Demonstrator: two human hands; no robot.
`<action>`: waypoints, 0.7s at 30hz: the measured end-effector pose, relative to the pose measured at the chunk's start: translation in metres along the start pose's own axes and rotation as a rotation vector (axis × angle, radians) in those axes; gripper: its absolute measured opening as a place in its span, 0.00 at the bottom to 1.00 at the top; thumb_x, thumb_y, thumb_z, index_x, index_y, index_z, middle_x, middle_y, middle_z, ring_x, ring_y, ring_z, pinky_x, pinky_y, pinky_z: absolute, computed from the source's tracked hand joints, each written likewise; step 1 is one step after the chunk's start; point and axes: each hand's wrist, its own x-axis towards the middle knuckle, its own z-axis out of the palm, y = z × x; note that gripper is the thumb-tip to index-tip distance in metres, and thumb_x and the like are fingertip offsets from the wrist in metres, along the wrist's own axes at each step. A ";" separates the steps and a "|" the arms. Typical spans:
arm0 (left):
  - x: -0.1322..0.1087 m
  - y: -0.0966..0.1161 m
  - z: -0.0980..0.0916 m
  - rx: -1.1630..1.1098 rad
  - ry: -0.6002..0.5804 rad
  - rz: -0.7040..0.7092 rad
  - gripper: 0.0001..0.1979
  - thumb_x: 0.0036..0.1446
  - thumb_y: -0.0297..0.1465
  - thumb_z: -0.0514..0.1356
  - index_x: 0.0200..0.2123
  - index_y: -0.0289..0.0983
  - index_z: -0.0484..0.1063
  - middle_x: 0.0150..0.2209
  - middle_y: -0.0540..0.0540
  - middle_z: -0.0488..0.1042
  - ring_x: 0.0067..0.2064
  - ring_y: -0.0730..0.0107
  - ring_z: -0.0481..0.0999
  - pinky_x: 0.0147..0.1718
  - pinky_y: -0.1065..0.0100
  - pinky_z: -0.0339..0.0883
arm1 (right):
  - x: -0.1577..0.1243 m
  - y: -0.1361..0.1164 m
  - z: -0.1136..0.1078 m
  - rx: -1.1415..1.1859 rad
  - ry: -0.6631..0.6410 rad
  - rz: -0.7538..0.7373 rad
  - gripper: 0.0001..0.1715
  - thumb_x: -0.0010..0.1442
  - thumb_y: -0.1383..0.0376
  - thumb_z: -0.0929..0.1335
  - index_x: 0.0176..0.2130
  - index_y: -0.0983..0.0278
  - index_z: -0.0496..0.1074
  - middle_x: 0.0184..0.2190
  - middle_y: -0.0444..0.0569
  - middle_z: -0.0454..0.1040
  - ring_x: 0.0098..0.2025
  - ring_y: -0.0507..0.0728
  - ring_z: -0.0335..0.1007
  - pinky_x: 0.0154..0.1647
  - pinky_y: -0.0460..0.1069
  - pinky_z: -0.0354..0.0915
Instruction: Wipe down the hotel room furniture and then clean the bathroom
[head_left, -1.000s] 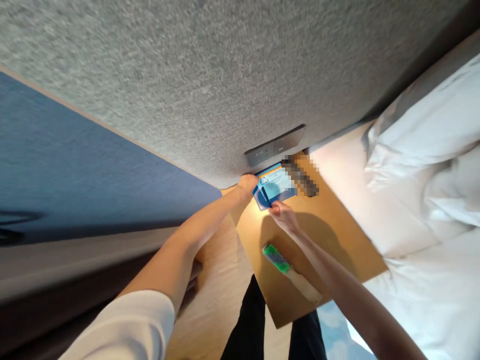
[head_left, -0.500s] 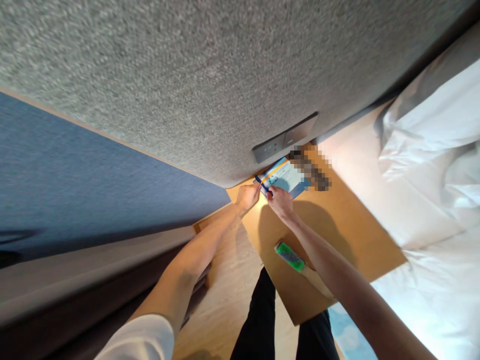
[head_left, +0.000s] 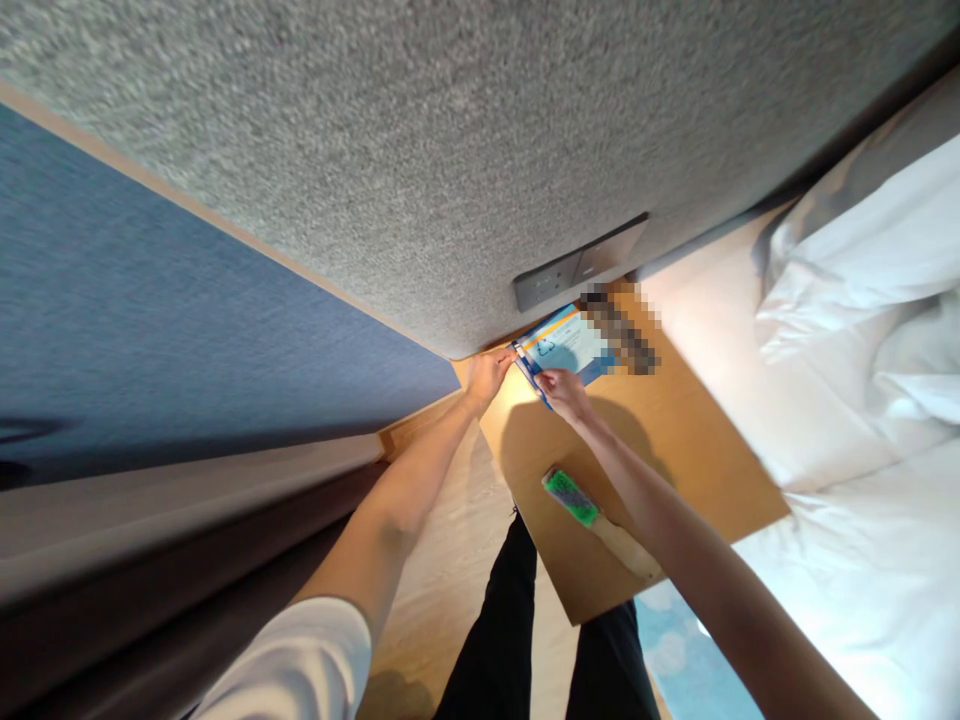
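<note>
A flat blue-and-white printed packet (head_left: 570, 342) with an orange stripe lies on the wooden table, close to the grey wall. My left hand (head_left: 489, 378) pinches its left corner between thumb and fingers. Lower along the same edge, my right hand (head_left: 564, 392) grips the packet with its fingers closed. The print is too small to read, and a shadow falls over part of it. Nearer to me on the table is a brush (head_left: 571, 497) with green and grey bristles and a pale handle, partly behind my right forearm.
A socket panel (head_left: 581, 265) is set in the grey padded wall (head_left: 375, 180) above the packet. A blurred-out dark item (head_left: 624, 335) stands at the packet's right. White bedding (head_left: 862, 400) borders the wooden table (head_left: 720, 450) on the right.
My left hand has drawn slightly left and away from my right. The packet's near edge, raised and dark between my hands before, now looks flatter. The view has shifted a little.
</note>
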 end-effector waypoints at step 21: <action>-0.055 0.098 0.030 0.180 -0.212 -0.402 0.25 0.69 0.39 0.44 0.43 0.32 0.77 0.47 0.31 0.77 0.51 0.53 0.77 0.44 0.64 0.66 | -0.173 0.089 -0.030 -0.359 0.091 -0.189 0.21 0.68 0.54 0.62 0.48 0.68 0.69 0.43 0.57 0.71 0.46 0.62 0.67 0.48 0.54 0.64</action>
